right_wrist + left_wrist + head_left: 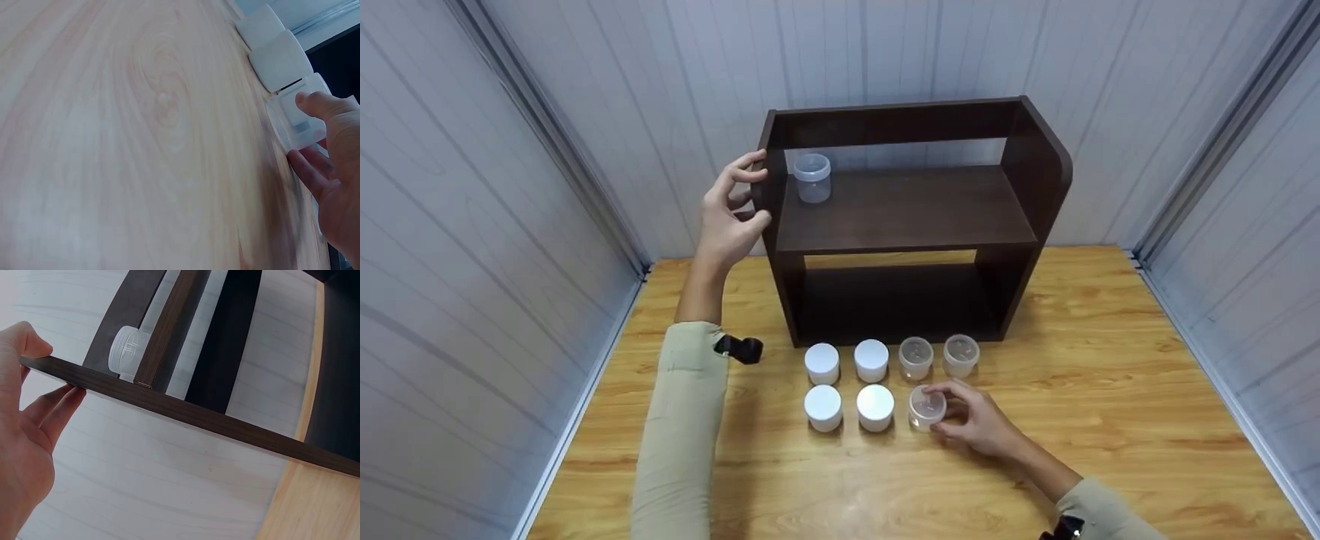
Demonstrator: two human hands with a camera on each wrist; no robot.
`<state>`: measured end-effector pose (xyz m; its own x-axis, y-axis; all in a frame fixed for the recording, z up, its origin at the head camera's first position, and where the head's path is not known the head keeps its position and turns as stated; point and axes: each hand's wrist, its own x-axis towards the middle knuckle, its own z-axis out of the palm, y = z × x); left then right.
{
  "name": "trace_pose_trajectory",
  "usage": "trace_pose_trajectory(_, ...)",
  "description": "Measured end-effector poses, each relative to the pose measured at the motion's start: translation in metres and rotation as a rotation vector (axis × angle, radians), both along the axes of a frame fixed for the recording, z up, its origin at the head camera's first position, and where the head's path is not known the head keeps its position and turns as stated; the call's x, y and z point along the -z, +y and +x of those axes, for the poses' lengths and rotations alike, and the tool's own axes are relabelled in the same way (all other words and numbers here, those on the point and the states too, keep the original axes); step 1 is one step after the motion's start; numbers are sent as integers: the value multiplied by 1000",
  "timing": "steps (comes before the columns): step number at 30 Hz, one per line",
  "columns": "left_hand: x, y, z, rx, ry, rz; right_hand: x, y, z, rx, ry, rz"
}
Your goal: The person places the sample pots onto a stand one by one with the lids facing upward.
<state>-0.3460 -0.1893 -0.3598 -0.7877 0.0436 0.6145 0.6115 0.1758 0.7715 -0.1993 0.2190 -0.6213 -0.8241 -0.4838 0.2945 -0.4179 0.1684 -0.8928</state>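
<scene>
Pale panelled walls (pixel 885 45) are set on three sides of a wood-grained table (pixel 1110 360), where a dark brown shelf unit (pixel 915 210) is placed near the back; four white jars (pixel 875 409) are lined up before it in two rows, their contents hidden by opaque sides and tops; two clear jars (pixel 916 360) are seated at the right of the back row, while the front clear jar (pixel 922 411) is found at the right end of the front row; it is grasped there by the right hand (pixel 975 424), thumb and fingers curled about its side; the shelf jar (pixel 813 184), also clear, is stood at the left end of the upper board; what is inside it cannot be made out.

By the left wrist camera, the left side panel (pixel 169 406) is shown pinched between thumb and fingers of the left hand (pixel 729 217); by the right wrist camera, the white jars' smooth sides are revealed; the upper board is bounded by side panels at both ends; the tabletop is stretched from the jars toward both side walls.
</scene>
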Motion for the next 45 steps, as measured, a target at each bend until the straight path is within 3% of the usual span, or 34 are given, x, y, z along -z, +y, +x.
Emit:
trace_pose_trajectory(13, 2, 0, -1, 9, 5, -4, -4, 1, 3, 30, -20, -26)
trace_pose_trajectory(21, 2, -1, -3, 19, 12, 18, -20, -2, 3, 30, -50, -15)
trace_pose_trajectory(27, 1, -2, -2, 23, -1, 20, -32, -5, 3, 14, -27, -3)
trace_pose_trajectory(45, 2, -3, -2, 31, -26, 42, -79, -8, -1, 73, 1, -12)
